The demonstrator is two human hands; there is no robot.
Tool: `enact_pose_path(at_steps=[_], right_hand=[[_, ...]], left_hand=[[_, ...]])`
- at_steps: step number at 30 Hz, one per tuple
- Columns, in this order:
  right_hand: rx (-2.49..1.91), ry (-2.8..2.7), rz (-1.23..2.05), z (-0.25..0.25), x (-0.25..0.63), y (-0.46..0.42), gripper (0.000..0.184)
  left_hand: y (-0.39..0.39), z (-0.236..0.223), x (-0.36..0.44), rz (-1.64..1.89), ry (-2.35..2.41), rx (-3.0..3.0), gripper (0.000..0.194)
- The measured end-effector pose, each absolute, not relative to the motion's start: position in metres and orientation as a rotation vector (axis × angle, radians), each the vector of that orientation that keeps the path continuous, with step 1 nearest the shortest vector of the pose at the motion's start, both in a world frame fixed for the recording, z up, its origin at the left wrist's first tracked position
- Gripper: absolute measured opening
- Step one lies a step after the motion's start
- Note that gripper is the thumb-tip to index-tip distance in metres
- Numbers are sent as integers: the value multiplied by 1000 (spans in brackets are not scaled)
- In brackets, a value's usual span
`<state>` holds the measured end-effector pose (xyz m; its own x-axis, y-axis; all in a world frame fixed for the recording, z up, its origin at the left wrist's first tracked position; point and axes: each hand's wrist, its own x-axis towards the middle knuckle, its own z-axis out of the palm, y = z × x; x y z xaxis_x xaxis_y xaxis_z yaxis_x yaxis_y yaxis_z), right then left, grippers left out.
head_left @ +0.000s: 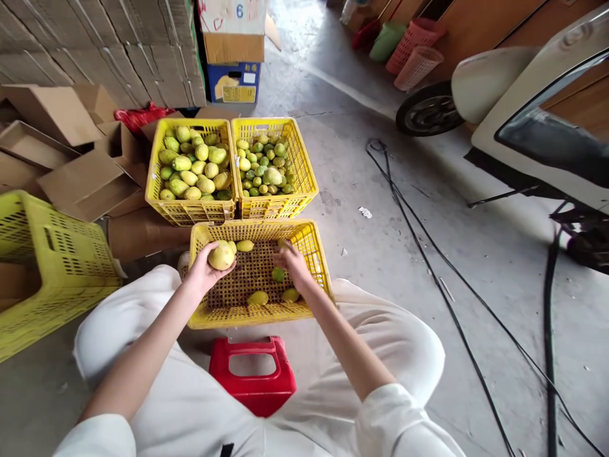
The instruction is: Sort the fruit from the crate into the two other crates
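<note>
My left hand is closed around a large yellow-green fruit, lemon-like in shape, over the left side of the front yellow crate. Inside that crate, my right hand has its fingers curled at a smaller fruit, which they partly hide. Several loose fruits lie on the perforated bottom, among them a yellow one near the back, a green one below my right hand, and two along the front side.
Two yellow crates of fruit stand behind: larger fruits in the left crate, smaller ones in the right crate. A red plastic stool is between my legs. Cardboard boxes and another yellow crate lie left; black cables and a scooter right.
</note>
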<state>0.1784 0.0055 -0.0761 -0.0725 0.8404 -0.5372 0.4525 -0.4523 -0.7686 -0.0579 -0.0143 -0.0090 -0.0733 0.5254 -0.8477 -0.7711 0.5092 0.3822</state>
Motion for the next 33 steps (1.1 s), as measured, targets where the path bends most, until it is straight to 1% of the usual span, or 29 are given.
enact_pose_path(at_steps=[2, 4, 5, 6, 8, 10, 13, 15, 16, 18, 19, 21, 22, 23, 24, 26, 29, 33], right_hand=[[-2019, -1563, 1535, -99, 183, -48, 50], [-2136, -1766, 1543, -115, 187, -91, 40], [-2170, -1870, 1527, -120, 188, -107, 34], [-2188, -1969, 1492, -124, 189, -118, 31], [-2188, -2149, 1437, -128, 190, -128, 33], [-2168, -2289, 1378, -130, 190, -129, 38], [-2135, -2417, 1286, -133, 193, -128, 43], [-2118, -2455, 1245, -136, 194, -129, 45], [-2113, -2464, 1233, -137, 195, -130, 45], [-2108, -2468, 1219, -139, 196, -132, 46], [-2107, -2466, 1215, -139, 196, -132, 46], [-2108, -2457, 1213, -140, 196, -133, 46], [-2108, -2451, 1213, -139, 195, -133, 46], [-2108, -2445, 1214, -139, 195, -132, 45], [-2108, -2439, 1214, -139, 195, -132, 45], [-2110, -2425, 1214, -138, 195, -132, 45], [-2122, -2401, 1225, -136, 194, -132, 43], [-2158, -2362, 1301, -138, 194, -128, 36]], left_hand=[[-19, -17, -55, 1045, 1282, -290, 15], [-27, -26, -52, 1012, 1326, -332, 15], [-32, -31, -49, 998, 1352, -354, 13], [-36, -34, -48, 986, 1379, -375, 11], [-41, -37, -45, 968, 1427, -410, 10], [-35, -32, -45, 970, 1444, -420, 14], [1, -2, -52, 1052, 1406, -364, 15], [40, 28, -59, 1169, 1331, -266, 12], [61, 45, -63, 1236, 1267, -199, 15], [100, 76, -73, 1388, 1176, -85, 29], [116, 90, -77, 1473, 1101, -22, 40], [134, 109, -87, 1509, 1077, 8, 57], [137, 115, -92, 1525, 1077, 9, 61], [136, 117, -96, 1531, 1065, 27, 61], [132, 116, -100, 1537, 1047, 59, 58], [117, 107, -105, 1529, 1038, 136, 47], [87, 77, -107, 1458, 1177, 213, 27], [52, 12, -99, 1194, 1458, 197, 23]])
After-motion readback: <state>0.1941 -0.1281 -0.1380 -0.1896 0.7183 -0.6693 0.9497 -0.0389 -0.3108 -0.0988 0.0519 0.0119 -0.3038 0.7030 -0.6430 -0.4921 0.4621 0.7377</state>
